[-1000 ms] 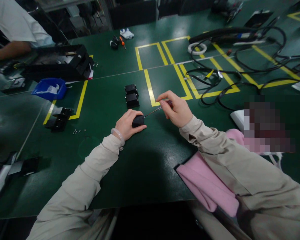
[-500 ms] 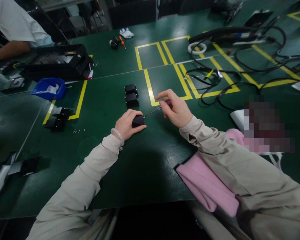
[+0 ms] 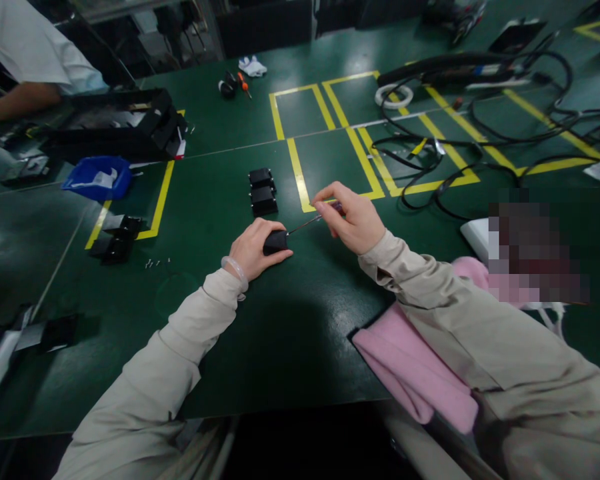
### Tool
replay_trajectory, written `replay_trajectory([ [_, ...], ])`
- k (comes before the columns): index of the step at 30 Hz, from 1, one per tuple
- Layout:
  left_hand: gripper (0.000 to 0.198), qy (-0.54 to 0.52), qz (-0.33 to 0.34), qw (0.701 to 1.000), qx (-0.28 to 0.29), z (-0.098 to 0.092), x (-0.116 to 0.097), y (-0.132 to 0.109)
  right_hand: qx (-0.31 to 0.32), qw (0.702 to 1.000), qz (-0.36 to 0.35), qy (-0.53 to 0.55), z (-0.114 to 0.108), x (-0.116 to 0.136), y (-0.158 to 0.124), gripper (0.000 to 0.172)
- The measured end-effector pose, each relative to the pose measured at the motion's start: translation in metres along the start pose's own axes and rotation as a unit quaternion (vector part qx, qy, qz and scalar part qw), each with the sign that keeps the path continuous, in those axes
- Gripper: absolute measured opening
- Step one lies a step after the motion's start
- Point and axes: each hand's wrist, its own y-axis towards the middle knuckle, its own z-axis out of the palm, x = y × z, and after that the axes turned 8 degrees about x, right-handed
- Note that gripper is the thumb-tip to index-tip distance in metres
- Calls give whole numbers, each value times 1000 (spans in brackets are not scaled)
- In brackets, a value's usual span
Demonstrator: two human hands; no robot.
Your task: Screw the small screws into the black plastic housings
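My left hand is closed around a small black block, holding it against the green table. In my right hand is a screwdriver, gripped between thumb and fingers. Its thin metal shaft slants down to the left, and the tip meets a small bright screw on the block's right side. Behind my left hand stand two similar black blocks, one in front of the other, with small screws at their sides. Several loose screws lie on the table to the left.
At left are more black blocks, a blue tray and a long black bin, with a co-worker's arm behind. Black cables and a white tape roll lie at right. Pink cloth is under my right forearm.
My right hand's fingers have curled in closer on the screwdriver handle, the index finger coming down. The screwdriver tip stays at the block, and my left hand keeps its place.
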Motion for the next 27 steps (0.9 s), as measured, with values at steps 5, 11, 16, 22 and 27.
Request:
replay_trajectory([
  [5, 36, -2, 0, 1000, 1, 0, -1, 0, -4, 1000, -7, -6, 1, 0, 0, 14],
  [11, 36, 1, -7, 1000, 7, -2, -1, 0, 3, 1000, 7, 2, 1, 1, 0, 19],
  [16, 37, -5, -3, 1000, 5, -1, -1, 0, -5, 1000, -6, -4, 1, 0, 0, 13],
  [22, 37, -4, -3, 1000, 5, -1, -1, 0, -2, 1000, 1, 3, 0, -1, 0, 22],
  [27, 37, -2, -3, 1000, 6, -1, -1, 0, -8, 1000, -7, -6, 0, -1, 0, 13],
])
